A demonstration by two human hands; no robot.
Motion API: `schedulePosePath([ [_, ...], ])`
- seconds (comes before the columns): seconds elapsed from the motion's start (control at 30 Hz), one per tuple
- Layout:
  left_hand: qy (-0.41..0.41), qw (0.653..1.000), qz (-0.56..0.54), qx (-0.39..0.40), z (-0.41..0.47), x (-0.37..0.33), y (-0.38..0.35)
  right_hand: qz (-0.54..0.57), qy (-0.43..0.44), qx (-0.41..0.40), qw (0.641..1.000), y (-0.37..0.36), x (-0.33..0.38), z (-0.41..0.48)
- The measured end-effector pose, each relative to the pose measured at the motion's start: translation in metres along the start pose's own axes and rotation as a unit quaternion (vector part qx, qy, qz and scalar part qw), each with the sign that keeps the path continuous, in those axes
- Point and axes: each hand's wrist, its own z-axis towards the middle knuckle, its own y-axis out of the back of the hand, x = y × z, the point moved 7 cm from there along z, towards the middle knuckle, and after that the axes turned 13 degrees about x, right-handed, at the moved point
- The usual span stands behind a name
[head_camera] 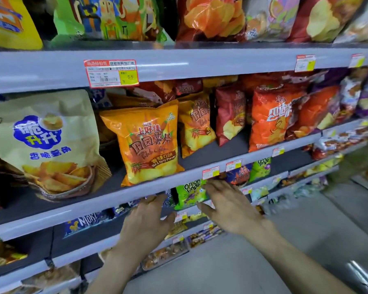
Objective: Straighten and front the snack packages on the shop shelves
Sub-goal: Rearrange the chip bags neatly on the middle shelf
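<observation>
An orange potato-chip bag (148, 143) stands upright at the front edge of the middle shelf (94, 205). Just below that edge my left hand (147, 221) and my right hand (227, 206) hover with fingers spread, holding nothing. Between them a green onion-rings bag (189, 195) stands on the shelf below; my right fingers are at its right side, and I cannot tell if they touch it. A second orange bag (194, 124), a red bag (229, 115) and a bright orange-red bag (272, 119) stand further right on the middle shelf.
A large beige bag (43, 143) fills the left of the middle shelf. The top shelf (179, 62) carries more chip bags and price tags. Lower shelves hold small snack packs. Grey floor (285, 240) lies to the right, with a shiny metal bar (363, 276) at bottom right.
</observation>
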Motion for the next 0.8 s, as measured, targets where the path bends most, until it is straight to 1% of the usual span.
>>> schedulePosePath([
  [0.1,0.01,1.0,0.016,-0.008,0.008,-0.024,0.0,0.003,0.005,-0.004,1.0,0.006,-0.021,-0.003],
  [0.27,0.015,0.999,0.028,-0.039,0.031,-0.076,0.005,0.016,0.023,-0.038,0.999,0.036,-0.062,-0.003],
  [0.4,0.041,0.996,0.058,-0.055,0.059,-0.122,0.004,0.019,0.034,-0.052,0.998,0.056,-0.12,-0.004],
  [0.5,0.061,0.994,0.058,-0.072,0.081,-0.146,0.002,0.015,0.028,-0.056,0.998,0.069,-0.163,-0.003],
  [0.67,0.114,0.985,0.037,-0.121,0.11,-0.155,0.008,0.016,0.041,-0.057,0.997,0.086,-0.195,0.014],
  [0.8,0.155,0.979,0.041,-0.126,0.127,-0.154,0.014,0.016,0.066,-0.069,0.995,0.096,-0.194,0.036],
])
